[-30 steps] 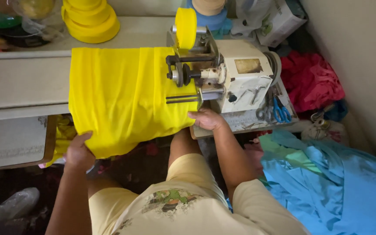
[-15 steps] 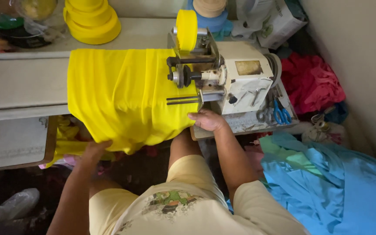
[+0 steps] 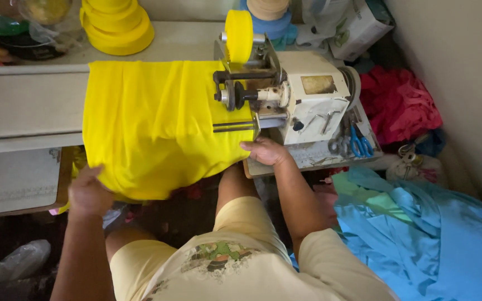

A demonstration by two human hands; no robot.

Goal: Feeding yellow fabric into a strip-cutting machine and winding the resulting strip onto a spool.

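A large yellow fabric piece [image 3: 157, 122] lies spread over the sewing table [image 3: 23, 106] and hangs off its front edge. My left hand [image 3: 87, 192] grips the hanging lower left edge of the fabric. My right hand [image 3: 266, 151] rests flat at the fabric's right edge, right beside the white sewing machine [image 3: 302, 103]. A yellow roll of binding tape [image 3: 239, 34] sits on top of the machine.
Stacked yellow tape rolls [image 3: 117, 25] stand at the table's back. Blue-handled scissors [image 3: 359, 142] lie right of the machine. Red cloth [image 3: 400, 106] is piled at the right, light blue fabric [image 3: 419, 234] on the floor beside my right leg.
My left hand slid along the fabric's lower edge, first rightward under it, then back left, gathering the hanging edge. My right hand stayed by the machine.
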